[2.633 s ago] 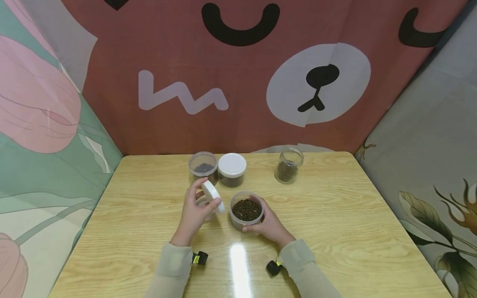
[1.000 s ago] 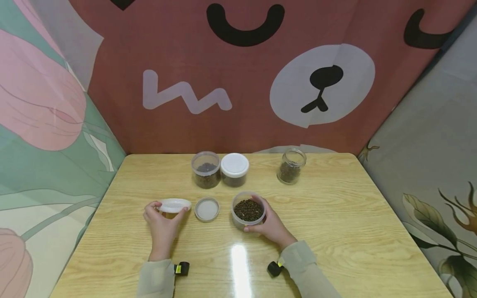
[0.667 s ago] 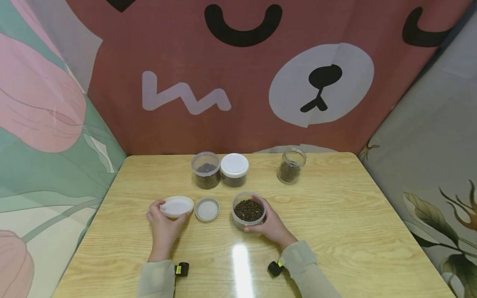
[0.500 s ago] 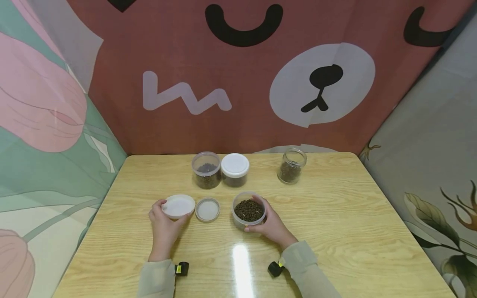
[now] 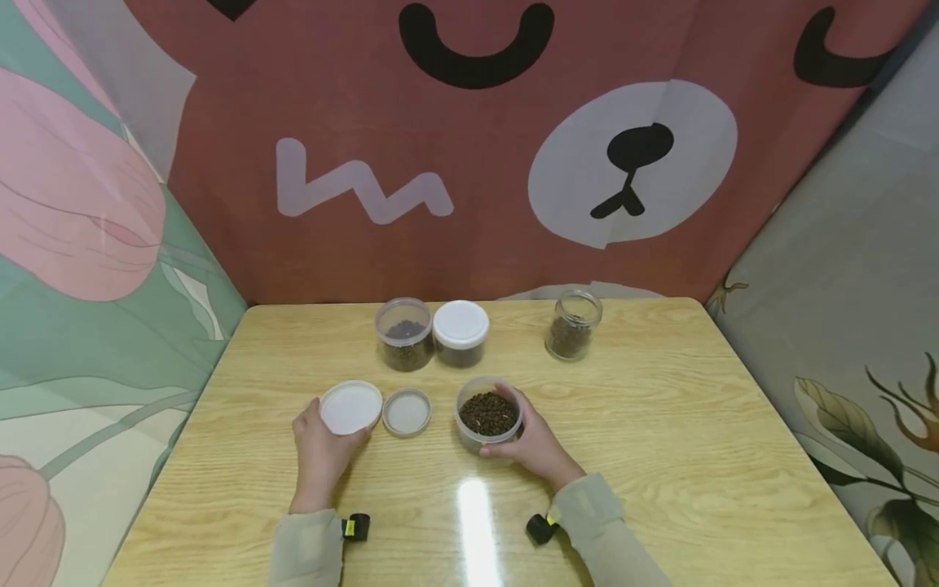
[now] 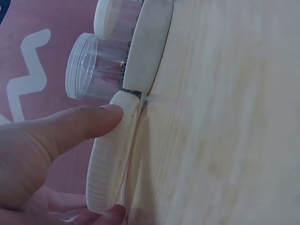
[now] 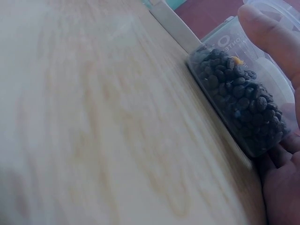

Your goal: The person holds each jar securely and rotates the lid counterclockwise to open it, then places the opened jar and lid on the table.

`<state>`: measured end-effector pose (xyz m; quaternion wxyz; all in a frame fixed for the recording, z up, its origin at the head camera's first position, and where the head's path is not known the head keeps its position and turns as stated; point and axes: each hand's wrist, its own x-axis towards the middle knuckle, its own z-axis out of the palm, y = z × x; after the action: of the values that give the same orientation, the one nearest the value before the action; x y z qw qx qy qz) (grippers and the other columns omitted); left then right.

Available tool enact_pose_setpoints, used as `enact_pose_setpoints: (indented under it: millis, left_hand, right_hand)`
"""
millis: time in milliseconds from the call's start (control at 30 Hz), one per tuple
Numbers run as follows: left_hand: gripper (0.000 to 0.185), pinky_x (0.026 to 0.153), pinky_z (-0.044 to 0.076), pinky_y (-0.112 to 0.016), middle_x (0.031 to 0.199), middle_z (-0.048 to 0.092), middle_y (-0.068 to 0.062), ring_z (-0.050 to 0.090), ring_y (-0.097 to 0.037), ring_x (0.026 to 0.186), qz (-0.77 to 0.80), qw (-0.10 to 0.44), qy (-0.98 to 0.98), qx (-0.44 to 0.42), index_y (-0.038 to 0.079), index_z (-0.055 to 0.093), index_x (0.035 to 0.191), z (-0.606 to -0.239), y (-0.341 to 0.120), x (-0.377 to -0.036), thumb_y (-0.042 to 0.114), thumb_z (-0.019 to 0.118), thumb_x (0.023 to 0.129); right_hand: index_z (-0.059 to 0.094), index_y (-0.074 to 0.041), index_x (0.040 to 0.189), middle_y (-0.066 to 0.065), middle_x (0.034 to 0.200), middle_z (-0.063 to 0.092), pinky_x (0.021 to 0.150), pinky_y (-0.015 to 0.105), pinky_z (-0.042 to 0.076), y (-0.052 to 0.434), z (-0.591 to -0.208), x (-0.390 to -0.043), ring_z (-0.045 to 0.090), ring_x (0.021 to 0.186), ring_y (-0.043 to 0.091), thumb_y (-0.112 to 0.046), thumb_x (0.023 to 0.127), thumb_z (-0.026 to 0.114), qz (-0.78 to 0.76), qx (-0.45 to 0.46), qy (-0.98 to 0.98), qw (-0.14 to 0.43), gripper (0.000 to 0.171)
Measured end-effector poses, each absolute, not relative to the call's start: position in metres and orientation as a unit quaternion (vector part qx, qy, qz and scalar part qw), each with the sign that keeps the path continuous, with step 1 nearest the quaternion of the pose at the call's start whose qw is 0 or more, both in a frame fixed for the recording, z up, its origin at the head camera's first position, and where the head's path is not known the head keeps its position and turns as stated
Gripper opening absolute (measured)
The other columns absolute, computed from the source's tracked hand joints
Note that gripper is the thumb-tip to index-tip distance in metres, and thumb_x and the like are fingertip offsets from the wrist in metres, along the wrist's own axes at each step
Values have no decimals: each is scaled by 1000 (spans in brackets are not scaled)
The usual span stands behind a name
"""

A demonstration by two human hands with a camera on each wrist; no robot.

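My left hand [image 5: 321, 455] holds a white screw lid [image 5: 351, 408] by its rim, low over the table, its underside facing up. In the left wrist view, thumb and fingers span the ribbed edge of the lid [image 6: 110, 157]. Just right of it lies a smaller grey-white lid [image 5: 407, 413]. My right hand [image 5: 541, 447] grips a clear plastic tub [image 5: 469, 440] by its side; the tub is uncovered and holds dark brown pellets [image 5: 487, 414]. The right wrist view shows those pellets [image 7: 239, 98] through the tub wall, its base at the table surface.
Behind, an uncovered clear jar [image 5: 404, 342] with dark contents stands beside a white-lidded jar [image 5: 460, 330]. An uncovered glass jar [image 5: 572, 330], partly filled, stands at the back right. The wooden table [image 5: 660, 456] meets a printed curtain [image 5: 484, 163] at its far edge.
My left hand has carried the white lid leftward from above the smaller lid, then lowered and levelled it near the table. My right hand stays on the tub.
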<state>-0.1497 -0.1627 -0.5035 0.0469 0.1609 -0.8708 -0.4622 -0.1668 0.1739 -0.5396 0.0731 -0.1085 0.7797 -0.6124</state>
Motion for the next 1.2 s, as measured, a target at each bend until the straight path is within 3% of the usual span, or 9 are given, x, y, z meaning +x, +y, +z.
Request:
enact_pose_setpoints:
  millis: [500,1000,1200]
  left_hand:
    - [104,111,29,-70,141,25,-47,27,-62,132,-424,21,-891,159,-22,21,148,-501,-166,-150,10,87,74]
    - [103,111,28,-69,142,22,-46,23,-62,133,-414,-6,-896,164,-21,20,149,-502,-164,-151,11,86,77]
    - [104,108,29,-71,145,20,-46,20,-63,134,-415,-7,-895,163,-19,19,151,-506,-166,-150,13,85,78]
  right_hand:
    - [38,-24,155,3,155,45,123,52,18,174,-541,-167,36,145,25,-14,64,97,-615,-108,778,71,108]
    - [36,-19,157,7,157,42,123,52,16,174,-540,-167,34,147,28,-8,62,97,-620,-98,775,74,113]
    - [37,-23,156,3,155,44,123,51,18,173,-541,-168,36,146,25,-12,63,97,-617,-102,777,74,111]
